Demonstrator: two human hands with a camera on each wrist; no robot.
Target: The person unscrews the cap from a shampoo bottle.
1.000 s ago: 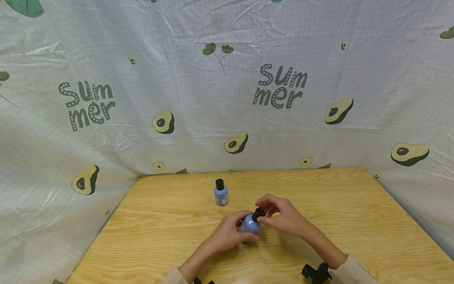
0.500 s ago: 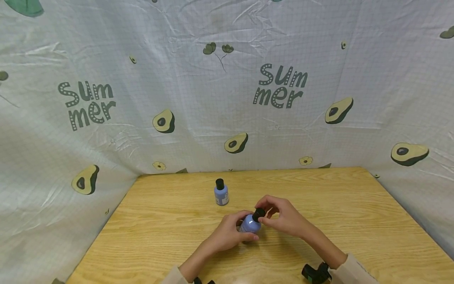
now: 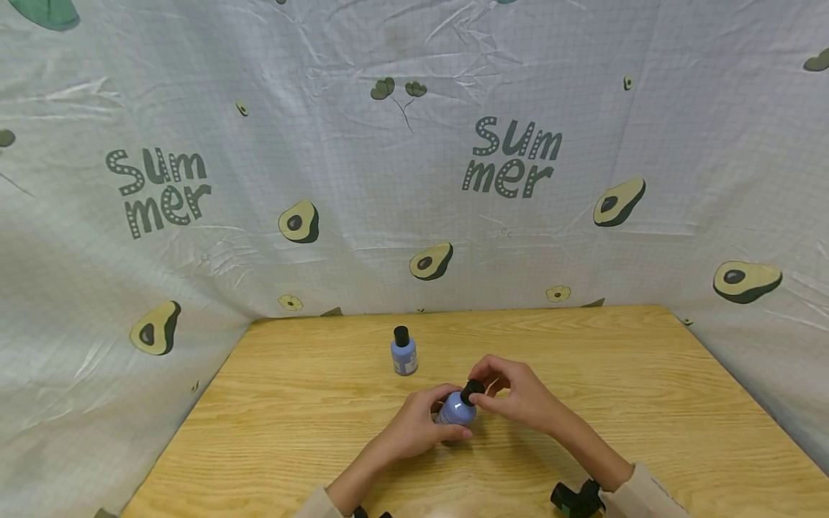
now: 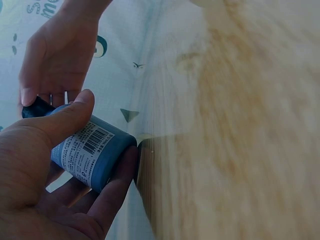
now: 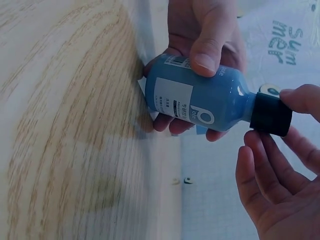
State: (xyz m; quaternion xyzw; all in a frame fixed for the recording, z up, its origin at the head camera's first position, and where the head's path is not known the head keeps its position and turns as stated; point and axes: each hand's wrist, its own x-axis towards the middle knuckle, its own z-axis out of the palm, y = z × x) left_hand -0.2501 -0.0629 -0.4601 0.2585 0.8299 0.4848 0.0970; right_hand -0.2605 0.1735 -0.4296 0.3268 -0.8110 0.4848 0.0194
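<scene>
My left hand (image 3: 417, 426) grips a small blue bottle (image 3: 457, 409) round its body, thumb on the near side. The bottle leans with its top toward the right. Its black cap (image 5: 271, 114) is on the neck, pinched between the thumb and fingers of my right hand (image 3: 514, 392). A white label (image 5: 173, 97) with print shows in the right wrist view, and a barcode (image 4: 98, 140) faces the left wrist camera. A second blue bottle (image 3: 404, 357) with a black cap stands upright farther back, left of the hands.
The wooden table (image 3: 291, 388) ends at the back against a pale curtain (image 3: 363, 180) printed with avocados and lettering. The curtain also hangs along both sides. A black device (image 3: 576, 498) sits at my right wrist.
Only slight shifts of the right fingers at the cap show. Both hands and both bottles stay in almost the same places.
</scene>
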